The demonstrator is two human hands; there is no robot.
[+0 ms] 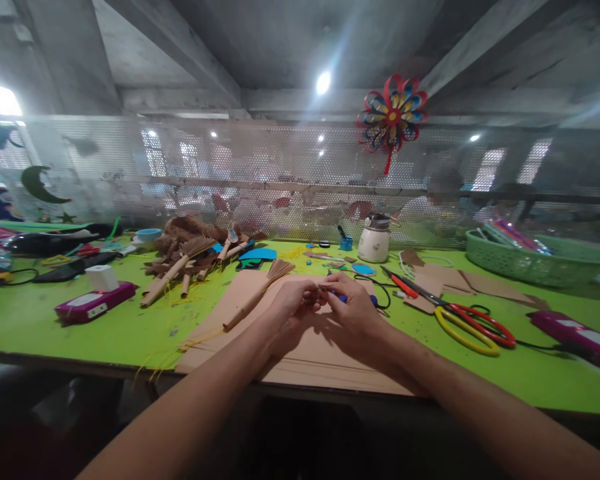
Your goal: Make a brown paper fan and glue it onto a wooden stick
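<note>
My left hand (pixel 291 308) and my right hand (pixel 353 308) meet over a brown cardboard sheet (pixel 300 353) on the green table (pixel 130 327). Both have their fingers pinched together around a small thin piece held between them. A blue-handled object (pixel 344 298) shows in my right hand. I cannot make out what the thin piece is. A small handmade broom (pixel 260 293) with a stick handle lies on the cardboard just left of my left hand.
A heap of brown broom parts (pixel 190 257) lies at the back left. Large scissors (pixel 460 320) with red and yellow handles lie to the right. A white jar (pixel 374 239), a green basket (pixel 535 257), purple boxes (pixel 96 303) and a mesh screen (pixel 280 173) surround the table.
</note>
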